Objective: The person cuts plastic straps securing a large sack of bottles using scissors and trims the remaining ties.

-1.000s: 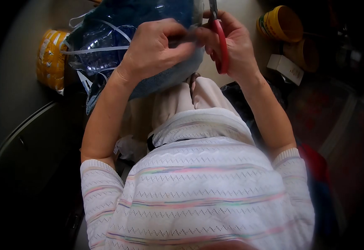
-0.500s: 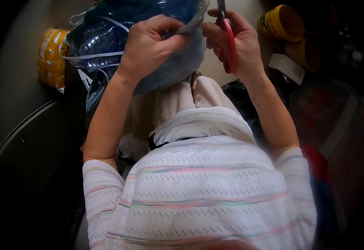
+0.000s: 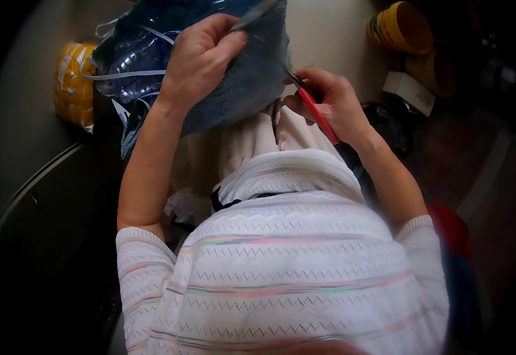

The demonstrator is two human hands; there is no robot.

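A blue woven sack (image 3: 252,83) with clear plastic bottles (image 3: 136,68) in its mouth stands in front of my knees. My left hand (image 3: 201,56) pinches the sack's rim between thumb and fingers. White straps (image 3: 125,75) hang over its left side. My right hand (image 3: 329,103) is closed around red-handled scissors (image 3: 316,112), at the sack's right edge. Their blades point up and left, with the tips overlapping the woven cloth in this view.
On the left stands a yellow plastic package (image 3: 73,86). Yellow buckets (image 3: 404,28) and a white box (image 3: 409,93) lie at the upper right. A black plastic bag (image 3: 388,127) sits beside my right forearm. A dark curved-edged surface (image 3: 39,171) is at the lower left.
My right hand has moved down and slightly left with the scissors, whose blades now tilt toward the sack. My left hand has shifted a little left and up, stretching the sack's side.
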